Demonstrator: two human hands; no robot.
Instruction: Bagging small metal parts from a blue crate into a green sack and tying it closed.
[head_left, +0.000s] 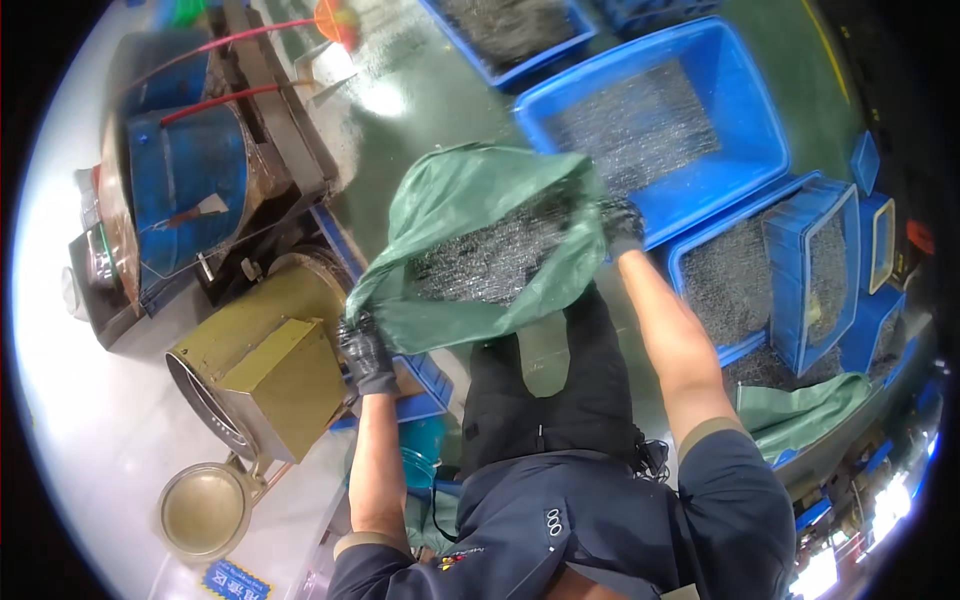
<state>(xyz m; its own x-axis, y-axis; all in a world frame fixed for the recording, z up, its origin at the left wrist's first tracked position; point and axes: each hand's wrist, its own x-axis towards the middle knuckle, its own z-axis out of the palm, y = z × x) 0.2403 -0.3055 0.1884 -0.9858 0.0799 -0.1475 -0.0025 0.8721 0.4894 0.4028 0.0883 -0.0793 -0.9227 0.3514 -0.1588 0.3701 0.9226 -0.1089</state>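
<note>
A green sack (pixel 440 200) hangs between my hands in front of my legs, its mouth spread wide. Inside it lies a heap of small, dark, shiny pieces (pixel 490 262), too fine to tell apart. My left hand (pixel 364 355), in a black glove, is closed on the sack's near left edge. At the right edge, my right hand (pixel 622 224), gloved in black too, grips the green material, its fingertips partly hidden. Just beyond the right hand stands a large blue bin (pixel 752 110) holding similar dark pieces.
More blue crates (pixel 718 342) with dark pieces stand at the right, near another green cloth (pixel 805 415). One blue crate (pixel 548 68) sits at the far side. On the left are an olive-coloured machine drum (pixel 245 335) and blue barrels (pixel 185 160).
</note>
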